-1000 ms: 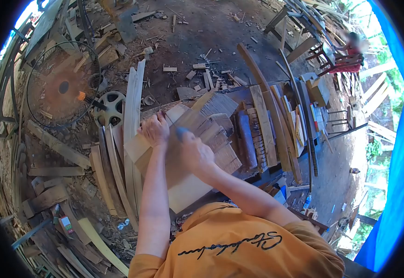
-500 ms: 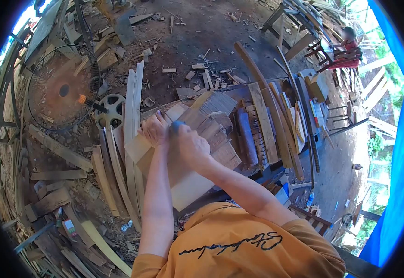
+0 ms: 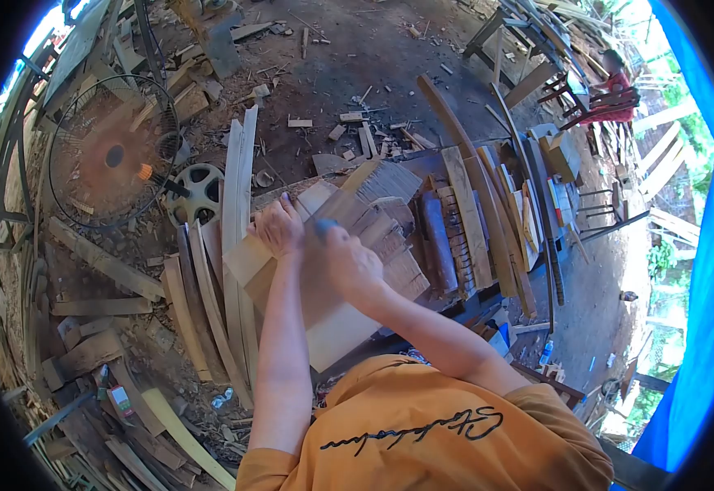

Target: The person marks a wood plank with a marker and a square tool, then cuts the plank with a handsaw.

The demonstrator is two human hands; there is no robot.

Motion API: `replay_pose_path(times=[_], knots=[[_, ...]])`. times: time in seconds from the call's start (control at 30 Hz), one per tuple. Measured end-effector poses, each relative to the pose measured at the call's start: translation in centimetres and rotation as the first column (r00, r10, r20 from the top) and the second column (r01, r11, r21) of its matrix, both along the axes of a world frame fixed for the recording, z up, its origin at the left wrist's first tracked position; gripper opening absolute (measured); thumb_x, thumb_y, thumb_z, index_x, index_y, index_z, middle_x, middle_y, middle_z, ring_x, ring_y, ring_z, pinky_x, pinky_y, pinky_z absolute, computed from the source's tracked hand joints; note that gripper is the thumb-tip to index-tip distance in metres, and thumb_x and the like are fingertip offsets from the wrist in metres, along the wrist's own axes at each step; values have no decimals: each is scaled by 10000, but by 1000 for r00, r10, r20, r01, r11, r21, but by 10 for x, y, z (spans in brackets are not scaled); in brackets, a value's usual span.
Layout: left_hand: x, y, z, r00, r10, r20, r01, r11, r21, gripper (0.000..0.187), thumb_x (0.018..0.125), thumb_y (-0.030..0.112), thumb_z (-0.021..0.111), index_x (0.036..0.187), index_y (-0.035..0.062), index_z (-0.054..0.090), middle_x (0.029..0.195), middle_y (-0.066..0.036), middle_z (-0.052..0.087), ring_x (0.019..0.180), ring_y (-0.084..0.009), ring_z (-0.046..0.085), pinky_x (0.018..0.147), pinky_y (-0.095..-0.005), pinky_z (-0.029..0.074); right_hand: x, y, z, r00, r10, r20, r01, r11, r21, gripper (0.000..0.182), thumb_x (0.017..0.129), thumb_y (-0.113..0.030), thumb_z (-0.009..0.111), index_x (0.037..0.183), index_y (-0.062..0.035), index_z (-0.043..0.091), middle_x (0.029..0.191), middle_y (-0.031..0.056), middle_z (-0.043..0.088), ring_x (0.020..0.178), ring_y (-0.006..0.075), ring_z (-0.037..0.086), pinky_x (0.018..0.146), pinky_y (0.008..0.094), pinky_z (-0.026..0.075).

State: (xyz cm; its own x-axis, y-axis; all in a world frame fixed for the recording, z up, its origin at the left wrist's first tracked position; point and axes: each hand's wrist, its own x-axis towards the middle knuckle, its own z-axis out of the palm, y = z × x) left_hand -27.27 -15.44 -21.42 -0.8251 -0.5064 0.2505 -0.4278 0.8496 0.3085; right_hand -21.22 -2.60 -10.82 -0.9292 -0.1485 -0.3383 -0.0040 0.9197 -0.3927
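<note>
My left hand (image 3: 278,229) is closed over the upper left part of a pale wooden board (image 3: 336,334), fingers bent on its edge. Just to the right, my right hand (image 3: 355,266) is wrapped round a tool with a dark blue, rounded handle end (image 3: 325,227). Motion blur smears the area below the handle, so the tool's working part cannot be made out. The board lies slanted on the bench in front of my body. Beyond it, and to its right, rest rough wooden blocks (image 3: 381,182) with split, uneven faces.
Long planks (image 3: 476,221) and a dark rounded log (image 3: 439,241) lie to the right. Upright strips (image 3: 238,204) stand left of the board. A round fan (image 3: 114,155) is at the left. Offcuts litter the floor. A person (image 3: 615,90) sits far right, near a blue tarp (image 3: 700,327).
My right hand and the blue-handled tool have shifted slightly right and down, away from my left hand. The left hand stays on the board. The view has moved a little.
</note>
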Motion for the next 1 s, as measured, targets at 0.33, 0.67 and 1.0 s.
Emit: replay_pose_path(times=[0.33, 0.67, 1.0], knots=[[-1, -2, -2, 999, 0, 53, -1, 1000, 25, 373, 943, 345, 500, 668, 133, 635, 754, -75, 675, 813, -269, 572, 795, -436, 333, -30, -23, 7, 995, 49, 88, -54, 997, 48, 291, 919, -98, 461, 1178, 32, 436, 1000, 280, 628, 874, 409, 673, 723, 467, 551], [1, 1, 11, 1000, 4, -17, -3, 996, 89, 371, 942, 349, 499, 679, 130, 643, 734, -79, 667, 803, -272, 575, 798, -442, 332, -31, -24, 10, 996, 20, 92, -26, 998, 64, 298, 922, -112, 469, 1179, 33, 436, 1010, 272, 625, 906, 394, 671, 734, 466, 552], [2, 0, 6, 999, -7, -38, 9, 999, 35, 397, 948, 363, 486, 663, 135, 642, 701, -82, 659, 793, -266, 567, 798, -439, 334, 9, -3, 23, 995, 24, 96, -34, 994, 105, 293, 922, -126, 481, 1165, 33, 441, 975, 283, 627, 845, 403, 681, 715, 468, 558]])
